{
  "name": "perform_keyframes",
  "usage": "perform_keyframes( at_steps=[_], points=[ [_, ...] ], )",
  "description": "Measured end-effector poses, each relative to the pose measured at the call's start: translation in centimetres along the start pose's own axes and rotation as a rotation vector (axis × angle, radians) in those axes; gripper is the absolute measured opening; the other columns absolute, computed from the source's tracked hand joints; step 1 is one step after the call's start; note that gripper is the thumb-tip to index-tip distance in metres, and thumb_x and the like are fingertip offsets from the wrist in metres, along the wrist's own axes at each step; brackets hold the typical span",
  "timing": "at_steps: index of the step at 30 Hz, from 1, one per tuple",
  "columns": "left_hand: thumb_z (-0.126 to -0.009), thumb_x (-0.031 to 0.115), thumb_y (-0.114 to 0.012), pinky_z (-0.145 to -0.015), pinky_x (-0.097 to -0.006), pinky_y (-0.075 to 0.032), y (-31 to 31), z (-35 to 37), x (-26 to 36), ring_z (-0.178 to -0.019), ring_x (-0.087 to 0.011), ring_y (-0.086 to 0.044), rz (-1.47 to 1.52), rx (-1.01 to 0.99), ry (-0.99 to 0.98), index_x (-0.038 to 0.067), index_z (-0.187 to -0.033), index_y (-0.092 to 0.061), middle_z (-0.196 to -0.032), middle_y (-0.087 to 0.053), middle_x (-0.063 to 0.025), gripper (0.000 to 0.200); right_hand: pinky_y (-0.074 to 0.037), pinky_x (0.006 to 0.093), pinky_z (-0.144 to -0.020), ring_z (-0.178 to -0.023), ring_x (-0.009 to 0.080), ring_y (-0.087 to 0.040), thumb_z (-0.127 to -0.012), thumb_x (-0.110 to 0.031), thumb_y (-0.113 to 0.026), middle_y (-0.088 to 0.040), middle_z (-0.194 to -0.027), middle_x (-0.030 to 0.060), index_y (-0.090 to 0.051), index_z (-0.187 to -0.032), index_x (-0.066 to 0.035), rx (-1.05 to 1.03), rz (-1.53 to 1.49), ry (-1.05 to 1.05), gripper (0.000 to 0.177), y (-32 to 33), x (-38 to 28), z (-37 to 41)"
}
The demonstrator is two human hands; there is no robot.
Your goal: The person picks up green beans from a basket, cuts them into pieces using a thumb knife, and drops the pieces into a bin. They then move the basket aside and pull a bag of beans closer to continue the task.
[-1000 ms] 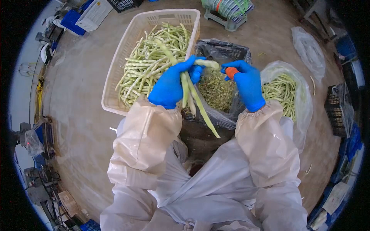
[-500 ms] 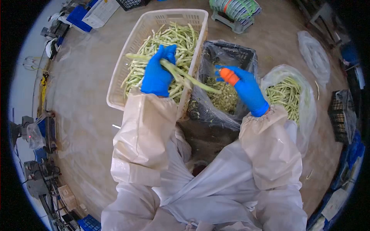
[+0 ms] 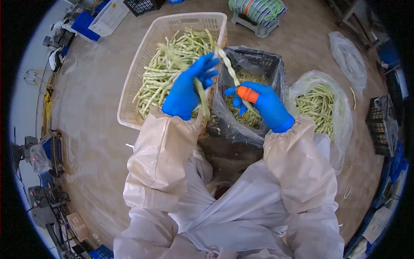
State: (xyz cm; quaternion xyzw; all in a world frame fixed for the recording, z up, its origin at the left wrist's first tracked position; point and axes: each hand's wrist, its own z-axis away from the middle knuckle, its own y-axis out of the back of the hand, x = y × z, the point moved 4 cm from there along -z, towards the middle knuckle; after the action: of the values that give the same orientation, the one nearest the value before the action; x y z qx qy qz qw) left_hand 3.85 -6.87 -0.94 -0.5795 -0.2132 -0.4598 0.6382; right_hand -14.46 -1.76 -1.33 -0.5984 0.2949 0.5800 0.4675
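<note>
In a blue glove, my left hand (image 3: 187, 88) is over the white crate (image 3: 129, 93) of green beans (image 3: 159, 84). It is closed loosely around a few long beans (image 3: 201, 93), whose ends stick out on both sides; its fingertips are partly spread. My right hand (image 3: 271, 105), also gloved in blue, has an orange cover (image 3: 247, 94) on its thumb. It pinches a single long, bumpy green bean (image 3: 228, 67), which points up toward the crate's right rim. Below this hand stands a plastic-lined black crate (image 3: 276, 64) with chopped green scraps (image 3: 254, 79).
A clear bag (image 3: 343, 97) holding more beans (image 3: 319, 105) stands to the right. Farther right are a crumpled plastic bag (image 3: 348, 58) and a black crate (image 3: 381, 125). A small grey stool (image 3: 261, 30) bearing a striped bundle is at the top.
My right hand has moved slightly left and down and now has a bean in its pinch. My left hand has turned, its fingers looser, with beans still in it.
</note>
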Motion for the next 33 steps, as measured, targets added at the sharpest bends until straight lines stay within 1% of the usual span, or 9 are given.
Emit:
perform_keyframes(
  at_steps=[4, 7, 10, 15, 18, 22, 25, 28, 33],
  points=[
    [-0.091, 0.029, -0.052, -0.059, -0.0166, -0.038, -3.3, 1.5, -0.2, -0.071, -0.0035, -0.047, -0.11, -0.16, 0.092, 0.004, -0.132, -0.041, -0.117, -0.055, -0.008, 0.048, -0.047, 0.0278, -0.068, -0.074, 0.0151, -0.059, -0.088, -0.019, -0.056, -0.064, -0.081, 0.011, -0.062, -0.103, 0.003, -0.106, -0.128, -0.152, 0.028, -1.1, 0.8, 0.2],
    [-0.088, 0.027, -0.058, -0.055, -0.0174, -0.036, -2.6, 0.8, -0.6, -0.062, -0.0037, -0.045, -0.224, -0.126, 0.022, 0.003, -0.122, -0.053, -0.097, -0.061, -0.0053, 0.042, -0.046, 0.0306, -0.072, -0.079, 0.0183, -0.06, -0.087, -0.018, -0.057, -0.064, -0.086, 0.0126, -0.062, -0.107, -0.002, 0.171, 0.477, 0.243, 0.026, 0.0, 0.7, -0.3],
    [-0.082, 0.022, -0.066, -0.051, -0.0183, -0.035, -2.7, 1.2, -0.7, -0.056, -0.0038, -0.044, -0.622, 0.077, -0.02, 0.003, -0.108, -0.063, -0.082, -0.063, -0.0023, 0.033, -0.045, 0.0349, -0.076, -0.086, 0.0239, -0.06, -0.084, -0.016, -0.06, -0.063, -0.094, 0.0142, -0.062, -0.108, -0.007, 0.472, 0.643, 0.51, 0.027, 1.6, -1.4, 0.1],
    [-0.074, 0.012, -0.072, -0.07, -0.0271, -0.048, -2.8, 0.9, -3.0, -0.075, -0.0116, -0.061, -0.912, 0.09, -0.133, 0.0, -0.098, -0.067, -0.086, -0.068, -0.0068, 0.028, -0.044, 0.0385, -0.073, -0.085, 0.0298, -0.057, -0.079, -0.012, -0.06, -0.062, -0.096, 0.0134, -0.064, -0.105, -0.009, 0.427, 1.032, 0.688, 0.027, 1.3, -3.4, 0.7],
    [-0.074, 0.013, -0.072, -0.067, -0.0273, -0.048, -2.8, 0.8, -3.6, -0.074, -0.0115, -0.062, -1.15, 0.096, -0.238, 0.001, -0.096, -0.067, -0.084, -0.068, -0.0076, 0.026, -0.043, 0.0394, -0.07, -0.082, 0.0298, -0.057, -0.077, -0.011, -0.059, -0.062, -0.092, 0.0122, -0.065, -0.101, -0.009, 0.366, 1.233, 0.576, 0.024, 1.1, -2.3, 0.8],
    [-0.07, 0.027, -0.074, -0.059, -0.0378, -0.047, -3.0, 1.2, -3.5, -0.066, -0.0315, -0.061, -1.28, 0.11, -0.42, 0.005, -0.083, -0.068, -0.074, -0.063, -0.0171, 0.026, -0.043, 0.0415, -0.067, -0.075, 0.0323, -0.057, -0.076, -0.009, -0.057, -0.062, -0.082, 0.0134, -0.066, -0.093, -0.007, 0.349, 1.337, 0.488, 0.019, 0.9, -1.8, 0.7],
    [-0.073, 0.024, -0.072, -0.057, -0.0338, -0.047, -3.4, 1.2, -3.7, -0.063, -0.0246, -0.062, -1.079, 0.088, -0.369, 0.003, -0.085, -0.068, -0.071, -0.064, -0.0114, 0.025, -0.046, 0.0376, -0.062, -0.068, 0.0274, -0.059, -0.077, -0.008, -0.057, -0.063, -0.076, 0.0129, -0.066, -0.089, -0.002, 0.446, 0.933, 0.472, 0.016, 1.5, -1.8, 0.8],
    [-0.078, 0.022, -0.069, -0.053, -0.0255, -0.043, -4.5, 2.0, -2.9, -0.059, -0.014, -0.057, -0.672, 0.08, -0.129, 0.003, -0.09, -0.067, -0.073, -0.065, -0.0054, 0.023, -0.047, 0.0316, -0.059, -0.066, 0.0181, -0.06, -0.08, -0.009, -0.058, -0.064, -0.074, 0.0102, -0.066, -0.087, 0.001, 0.36, 0.025, 0.121, 0.014, 2.3, -1.5, 0.4],
    [-0.086, 0.019, -0.06, -0.055, -0.0171, -0.041, -2.6, 0.6, -0.3, -0.065, -0.0059, -0.053, -0.289, 0.047, -0.176, 0.002, -0.116, -0.055, -0.096, -0.064, -0.0063, 0.035, -0.049, 0.0297, -0.06, -0.066, 0.0144, -0.06, -0.079, -0.01, -0.061, -0.065, -0.075, 0.0091, -0.066, -0.089, 0.0, 0.397, 0.247, 0.193, 0.015, 3.8, -0.5, -0.2]
  ],
)
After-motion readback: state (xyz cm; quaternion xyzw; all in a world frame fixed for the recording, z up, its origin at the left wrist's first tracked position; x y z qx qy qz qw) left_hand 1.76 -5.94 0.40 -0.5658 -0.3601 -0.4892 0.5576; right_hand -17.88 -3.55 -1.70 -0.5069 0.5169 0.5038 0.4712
